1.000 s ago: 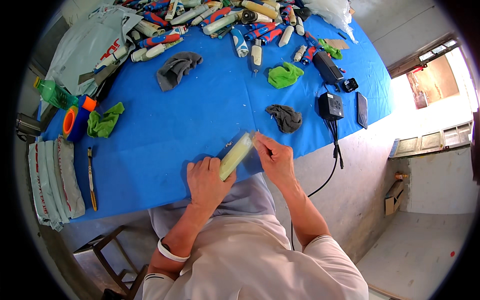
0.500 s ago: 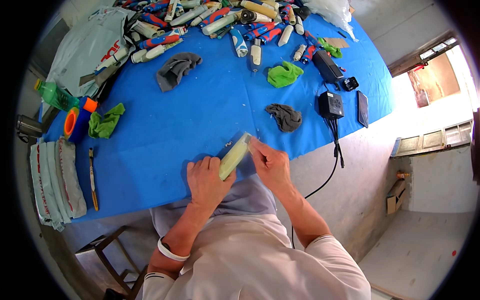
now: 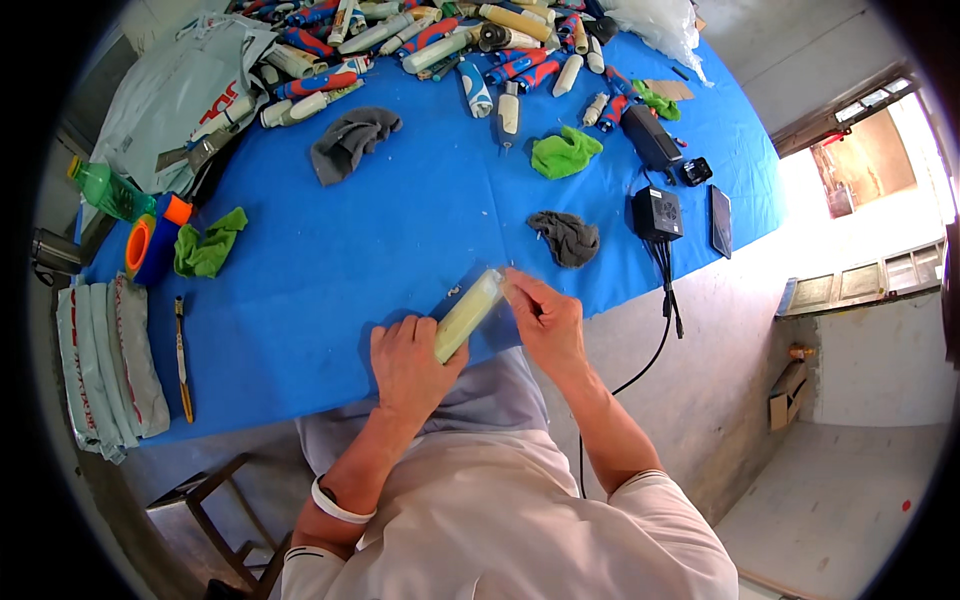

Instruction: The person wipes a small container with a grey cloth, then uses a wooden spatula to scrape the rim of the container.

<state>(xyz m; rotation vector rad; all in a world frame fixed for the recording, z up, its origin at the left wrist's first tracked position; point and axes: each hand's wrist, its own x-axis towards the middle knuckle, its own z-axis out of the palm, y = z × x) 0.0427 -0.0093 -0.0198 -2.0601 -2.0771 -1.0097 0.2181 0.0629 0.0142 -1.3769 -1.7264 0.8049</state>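
While your left hand [image 3: 408, 358] grasped the pale yellow tube [image 3: 467, 320], your right hand [image 3: 549, 322] worked at its far end, grip unclear.

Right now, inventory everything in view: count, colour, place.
held tube: 1, yellowish, centre
tube pile: many, mixed, far edge
cloths: 3 green, 2 grey, on tablecloth
brush: 1, brown, left
bottle: 1, green, left
round object: 1, orange/blue, left
packets: several, pale, left
plastic bags: several, whitish, far corners
vented box: 1, black, right
oblong block: 1, black, right
small device: 1, black, right
phone: 1, black, right
cables: several, black, right
tablecloth: 1, blue, centre
stool: 1, dark, lower left
carton: 1, brown, right
left hand: 1, holding tube
right hand: 1, at tube's far end
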